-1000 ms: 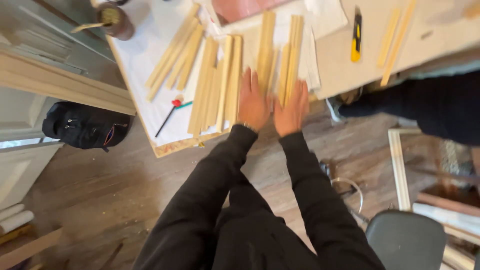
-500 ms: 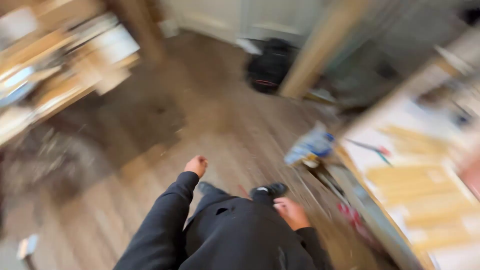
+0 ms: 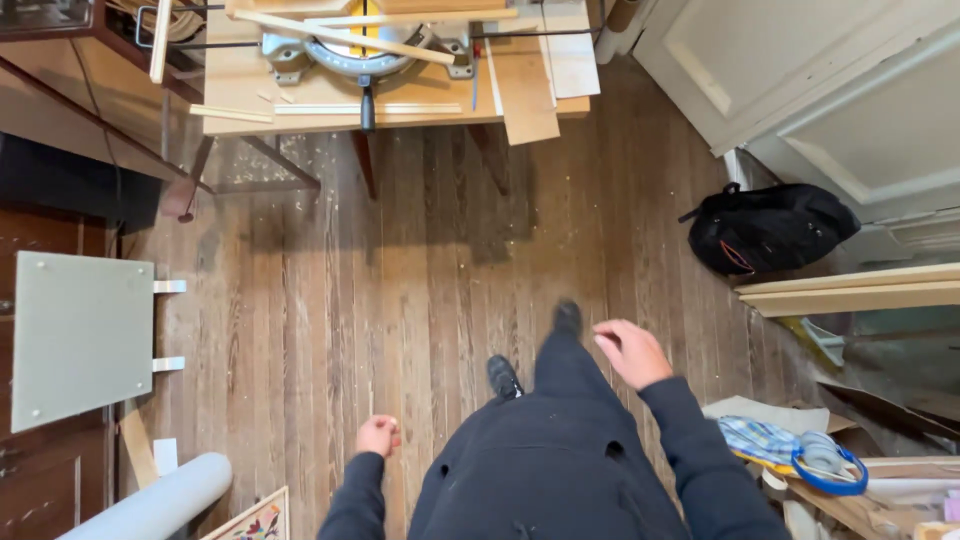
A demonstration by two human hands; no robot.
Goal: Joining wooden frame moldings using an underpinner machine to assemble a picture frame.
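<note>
One grey metal mitre saw (image 3: 362, 52), one black fabric backpack (image 3: 768, 228), two black shoes (image 3: 503, 377), two bare hands (image 3: 630, 352).

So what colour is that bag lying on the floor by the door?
The bag is black, seen plainly in the head view, on the brown wooden floor.
</note>
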